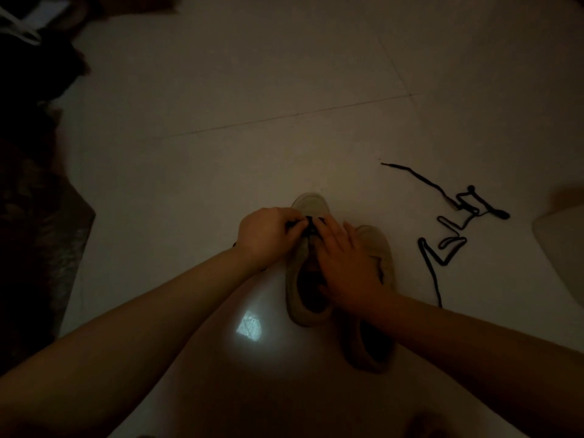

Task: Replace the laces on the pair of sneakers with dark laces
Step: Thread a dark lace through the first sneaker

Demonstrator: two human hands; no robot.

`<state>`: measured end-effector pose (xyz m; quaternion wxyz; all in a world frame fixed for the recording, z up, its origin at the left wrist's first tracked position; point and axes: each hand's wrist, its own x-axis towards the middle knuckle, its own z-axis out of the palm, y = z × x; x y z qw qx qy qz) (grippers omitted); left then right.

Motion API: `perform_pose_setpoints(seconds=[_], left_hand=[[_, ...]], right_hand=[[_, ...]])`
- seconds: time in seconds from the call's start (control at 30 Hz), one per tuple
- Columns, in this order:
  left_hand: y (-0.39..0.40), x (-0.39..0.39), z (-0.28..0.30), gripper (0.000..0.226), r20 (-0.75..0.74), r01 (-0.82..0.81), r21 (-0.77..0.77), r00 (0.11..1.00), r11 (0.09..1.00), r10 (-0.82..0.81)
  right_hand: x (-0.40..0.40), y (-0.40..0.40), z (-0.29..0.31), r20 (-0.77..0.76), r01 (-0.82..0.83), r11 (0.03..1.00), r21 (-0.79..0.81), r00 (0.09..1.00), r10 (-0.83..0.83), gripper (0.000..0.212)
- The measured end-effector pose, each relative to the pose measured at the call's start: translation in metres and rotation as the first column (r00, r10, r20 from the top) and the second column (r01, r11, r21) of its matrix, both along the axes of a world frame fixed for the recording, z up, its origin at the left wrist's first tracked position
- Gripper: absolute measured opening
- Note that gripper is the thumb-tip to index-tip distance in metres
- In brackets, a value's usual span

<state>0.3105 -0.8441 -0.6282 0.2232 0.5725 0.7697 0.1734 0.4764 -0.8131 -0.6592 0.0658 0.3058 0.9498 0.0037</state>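
Left hand (264, 237) has its fingers curled in tight, pinching the dark flat lace (308, 223) right over the eyelets of the left-side pale suede-looking low sneaker (308, 273). Looks to me like it's drawing the lace snug across the tongue. The right hand (346, 270) lies over the same shoe with fingers mostly straight and spread, fingertips up by the lace. It seems to be pressing the shoe down so it doesn't slide on the slick floor, but whether the thumb also nips the lace is hidden, so I can't tell.

So the lace being worked is already in that shoe, up near the toe end of the lacing; how many rows are done I can't make out — it's really dim. The second pale sneaker of the pair (374, 298) sits touching the first on its right, partly under the right forearm, opening dark, and I can't tell whether it's laced yet.

The spare dark shoelace (455, 245) lies loose in kinked zigzags on the glossy pale tiled floor (221, 90), off to the right of the shoes and apart from them — handy for the second shoe, I'd guess. It's flat and woven-looking and holds its creases. There's a bright window-shaped reflection (249, 325) on the tile, just left of the first shoe's heel.
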Motion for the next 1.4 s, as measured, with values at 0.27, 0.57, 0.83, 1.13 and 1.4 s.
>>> perform_pose_setpoints(seconds=[0.27, 0.57, 0.83, 1.13, 1.4], left_hand=[[0.004, 0.009, -0.003, 0.021, 0.118, -0.059, -0.077, 0.991, 0.995, 0.068], [-0.002, 0.007, -0.005, 0.028, 0.053, 0.01, -0.092, 0.999, 0.996, -0.005], [-0.001, 0.01, -0.013, 0.024, 0.101, -0.054, -0.071, 0.993, 0.996, 0.061], [0.0, 0.009, -0.016, 0.021, 0.023, -0.054, -0.042, 0.998, 0.998, 0.055], [0.002, 0.016, -0.02, 0.021, 0.002, 0.009, -0.034, 1.0, 0.999, -0.009]], right_hand=[[-0.004, 0.01, -0.004, -0.251, 0.14, 0.974, -0.178, 0.951, -0.182, 0.046], [0.005, 0.013, -0.002, -0.461, 0.188, 0.821, -0.539, 0.75, -0.474, 0.016], [0.008, 0.017, -0.005, -0.471, 0.188, 0.804, -0.564, 0.727, -0.5, 0.017], [0.008, 0.018, -0.005, -0.46, 0.188, 0.793, -0.58, 0.727, -0.509, 0.018], [0.007, 0.017, -0.005, -0.464, 0.192, 0.793, -0.578, 0.722, -0.513, 0.018]])
